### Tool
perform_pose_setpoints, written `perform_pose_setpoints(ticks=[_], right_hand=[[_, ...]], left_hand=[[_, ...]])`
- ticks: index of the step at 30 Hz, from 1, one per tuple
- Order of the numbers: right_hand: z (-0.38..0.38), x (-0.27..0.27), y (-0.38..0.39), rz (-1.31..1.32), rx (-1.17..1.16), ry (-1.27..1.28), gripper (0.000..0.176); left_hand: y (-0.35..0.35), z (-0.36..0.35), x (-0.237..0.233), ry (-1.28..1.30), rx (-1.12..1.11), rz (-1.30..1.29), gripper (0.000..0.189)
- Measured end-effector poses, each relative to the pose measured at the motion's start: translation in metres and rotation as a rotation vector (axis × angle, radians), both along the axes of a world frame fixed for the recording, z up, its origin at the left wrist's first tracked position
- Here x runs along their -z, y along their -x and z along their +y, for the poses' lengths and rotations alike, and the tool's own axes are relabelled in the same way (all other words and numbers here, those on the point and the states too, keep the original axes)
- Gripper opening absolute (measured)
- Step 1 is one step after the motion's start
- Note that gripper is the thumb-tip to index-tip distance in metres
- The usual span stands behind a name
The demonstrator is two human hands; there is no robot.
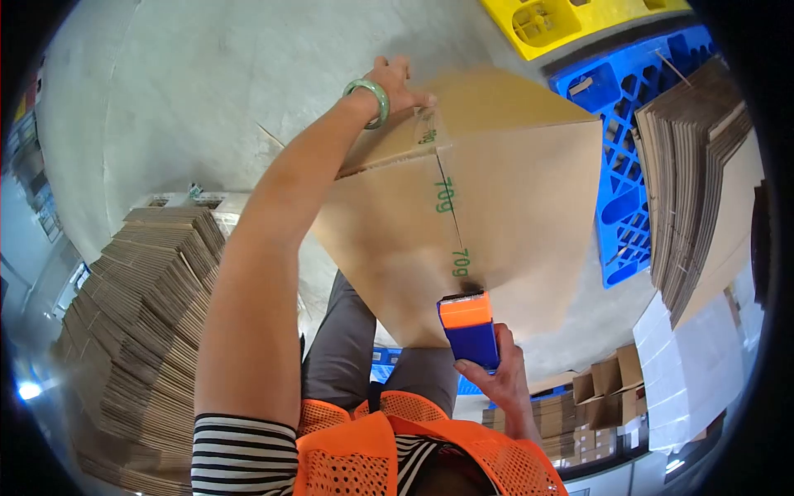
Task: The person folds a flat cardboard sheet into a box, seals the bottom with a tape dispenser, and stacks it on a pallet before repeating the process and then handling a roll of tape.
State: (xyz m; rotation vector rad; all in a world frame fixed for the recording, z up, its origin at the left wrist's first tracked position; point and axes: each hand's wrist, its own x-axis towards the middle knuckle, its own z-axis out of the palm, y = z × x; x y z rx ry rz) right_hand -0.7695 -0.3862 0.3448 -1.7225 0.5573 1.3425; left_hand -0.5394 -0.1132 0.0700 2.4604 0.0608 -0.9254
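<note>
A brown cardboard box (513,190) with green "70g" print stands in front of me, its top flaps closed along a middle seam. My left hand (397,83), with a green bangle (370,97) on the wrist, presses on the far end of the flap by the seam. My right hand (496,380) grips an orange and blue tape dispenser (469,326), whose head rests on the near end of the seam. I wear an orange mesh vest over a striped shirt.
A tall stack of flattened cartons (149,314) stands on the left. On the right, more flat cartons (695,174) lie on a blue pallet (628,165), with a yellow pallet (562,21) behind and white sheets (695,364) nearer. The floor (207,83) is grey concrete.
</note>
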Motion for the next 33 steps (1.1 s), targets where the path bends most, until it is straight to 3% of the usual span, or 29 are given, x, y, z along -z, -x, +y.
perform_pose_setpoints(ticks=[3,5,6,8,11,15,17,19,21,24,26,27,29,33], right_hand=[[-0.003,0.003,-0.001,-0.002,0.005,-0.008,0.066],[-0.002,0.004,-0.003,0.019,0.019,-0.012,0.065],[-0.003,0.004,-0.004,0.048,0.034,-0.009,0.064],[-0.006,0.006,-0.002,0.041,0.035,-0.020,0.063],[-0.001,0.007,-0.007,0.039,0.046,-0.038,0.060],[0.003,0.004,-0.009,0.008,0.102,-0.067,0.056],[-0.001,0.005,-0.012,0.025,0.138,-0.094,0.054],[-0.001,0.007,-0.013,0.041,0.181,-0.123,0.053],[0.000,0.010,-0.012,-0.021,0.128,-0.147,0.053],[0.004,0.013,-0.012,-0.007,0.199,-0.172,0.055],[0.004,0.017,-0.013,-0.013,0.211,-0.200,0.058],[0.003,0.024,-0.006,-0.101,0.142,-0.176,0.060],[0.005,0.021,0.002,-0.151,0.101,-0.149,0.061],[-0.001,0.012,0.019,-0.185,0.161,-0.120,0.062]], left_hand=[[-0.015,0.000,-0.018,-0.185,0.003,0.173,0.043],[-0.018,0.013,-0.026,0.021,0.221,0.068,0.054],[-0.021,0.018,-0.044,0.016,0.219,0.064,0.054],[-0.022,0.019,-0.101,0.539,-0.072,0.377,0.065],[0.024,0.010,-0.122,0.719,-0.043,0.495,0.079],[0.001,-0.010,-0.112,0.520,-0.073,0.728,0.094],[-0.009,-0.017,-0.055,0.483,-0.016,0.790,0.093],[-0.019,-0.025,-0.044,0.441,0.046,0.851,0.093],[-0.023,-0.029,-0.045,0.207,0.130,0.733,0.093],[-0.014,-0.015,-0.090,0.207,-0.017,0.661,0.091],[-0.003,-0.007,-0.149,0.326,-0.001,0.385,0.077],[0.006,-0.013,-0.163,0.316,0.023,0.402,0.077],[0.029,-0.023,-0.185,0.295,0.146,0.113,0.060],[0.046,-0.019,-0.138,0.285,0.074,-0.092,0.049]])
